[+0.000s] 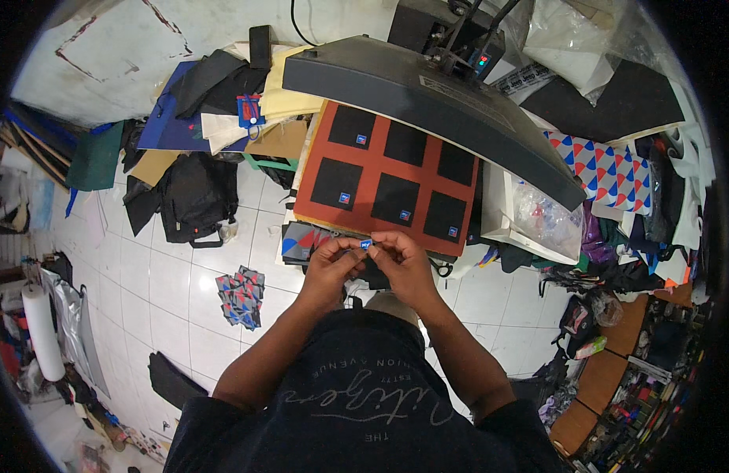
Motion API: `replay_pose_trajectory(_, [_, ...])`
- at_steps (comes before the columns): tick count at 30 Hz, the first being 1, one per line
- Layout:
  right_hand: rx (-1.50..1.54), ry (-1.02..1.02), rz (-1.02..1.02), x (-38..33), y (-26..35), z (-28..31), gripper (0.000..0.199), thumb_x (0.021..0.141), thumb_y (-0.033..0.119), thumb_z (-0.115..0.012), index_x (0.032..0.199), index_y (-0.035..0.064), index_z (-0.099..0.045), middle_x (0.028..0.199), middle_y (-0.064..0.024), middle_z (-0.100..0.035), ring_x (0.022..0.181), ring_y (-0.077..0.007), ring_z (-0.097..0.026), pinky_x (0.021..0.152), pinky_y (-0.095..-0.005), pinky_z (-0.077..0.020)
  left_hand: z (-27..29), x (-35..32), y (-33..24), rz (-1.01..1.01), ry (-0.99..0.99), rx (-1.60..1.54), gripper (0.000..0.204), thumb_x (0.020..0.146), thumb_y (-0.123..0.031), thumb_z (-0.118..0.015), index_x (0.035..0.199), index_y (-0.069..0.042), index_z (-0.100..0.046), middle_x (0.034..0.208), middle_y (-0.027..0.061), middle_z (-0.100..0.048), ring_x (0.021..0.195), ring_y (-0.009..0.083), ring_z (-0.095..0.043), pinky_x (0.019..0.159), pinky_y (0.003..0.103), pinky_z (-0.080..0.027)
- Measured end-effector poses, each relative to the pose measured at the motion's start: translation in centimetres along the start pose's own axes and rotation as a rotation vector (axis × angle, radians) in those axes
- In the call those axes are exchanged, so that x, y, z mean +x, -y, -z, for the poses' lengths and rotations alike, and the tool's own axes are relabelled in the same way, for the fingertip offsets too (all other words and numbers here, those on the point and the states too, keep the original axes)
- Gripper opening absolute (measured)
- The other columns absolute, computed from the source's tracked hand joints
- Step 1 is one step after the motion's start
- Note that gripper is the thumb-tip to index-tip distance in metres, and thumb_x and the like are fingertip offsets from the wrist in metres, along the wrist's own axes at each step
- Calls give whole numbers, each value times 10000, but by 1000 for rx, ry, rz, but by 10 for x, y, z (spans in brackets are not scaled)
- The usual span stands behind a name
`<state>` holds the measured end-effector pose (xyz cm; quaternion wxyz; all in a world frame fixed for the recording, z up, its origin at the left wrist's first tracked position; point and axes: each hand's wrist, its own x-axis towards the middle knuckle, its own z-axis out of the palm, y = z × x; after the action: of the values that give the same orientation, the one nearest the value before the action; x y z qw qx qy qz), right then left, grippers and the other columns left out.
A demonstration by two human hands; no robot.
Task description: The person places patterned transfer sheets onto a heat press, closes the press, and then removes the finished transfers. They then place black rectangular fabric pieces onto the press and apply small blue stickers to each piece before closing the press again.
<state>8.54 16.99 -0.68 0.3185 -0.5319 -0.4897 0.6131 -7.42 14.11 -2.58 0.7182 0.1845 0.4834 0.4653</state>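
Note:
Between my fingertips is a small blue label (366,244) with white marking, held just in front of the heat press. My left hand (333,268) pinches its left side, and my right hand (401,266) grips it from the right. Beyond them lies the press's red-brown pad (305,201), bearing several black fabric squares (329,177) in two rows. Small blue labels (345,198) sit near the lower right corner of some squares. Over the pad's far edge hangs the raised grey upper plate (427,98). Grey, red and blue patterned pieces (301,243) lie beside my left hand.
A loose pile of patterned pieces (241,298) rests on the white tiled floor (167,292) at left. A black bag (199,197) lies farther left. Right of the press stands a white box (530,236) holding clear plastic, with heaped cloth beyond. A shelf of small items (640,378) fills the lower right.

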Motion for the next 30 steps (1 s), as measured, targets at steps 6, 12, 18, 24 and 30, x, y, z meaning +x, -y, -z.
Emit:
replay_pose_trajectory(6, [-174,9,3,-1,7,3,266,897,229,-634,1088,47,-606,913,-63,-644,819,-123,-596,715,-274,-472,5,4,4,-20,-10,44,129,890,-126,-611,1001,-61,-609,863,3,-595,763,93,-547,694,241,-450])
replay_pose_trajectory(12, [-405,101,50,9,18,14,209,895,241,-610,979,50,-628,842,-88,-653,750,-189,-633,681,-320,-481,4,2,2,-9,-9,143,148,881,-128,-621,1015,-66,-610,884,5,-591,789,94,-548,709,237,-449])
replay_pose_trajectory(18, [-406,146,195,30,1,27,199,913,247,-582,955,57,-624,937,-108,-650,794,-217,-642,705,-343,-490,7,5,6,38,-80,84,185,874,-147,-631,1033,-58,-600,923,11,-576,822,112,-546,731,259,-446])
replay_pose_trajectory(24, [-663,-57,27,122,20,82,209,921,249,-589,970,52,-634,840,-59,-624,796,-154,-580,732,-314,-454,23,-3,14,59,-212,-70,137,883,-168,-616,967,-59,-620,836,7,-577,723,91,-531,651,226,-417])
replay_pose_trajectory(30, [-773,-79,328,227,-67,150,232,915,257,-600,928,25,-616,820,-63,-627,769,-168,-596,719,-326,-467,39,-24,25,62,-287,-90,134,897,-170,-599,973,-59,-610,832,8,-580,698,94,-534,639,216,-419])
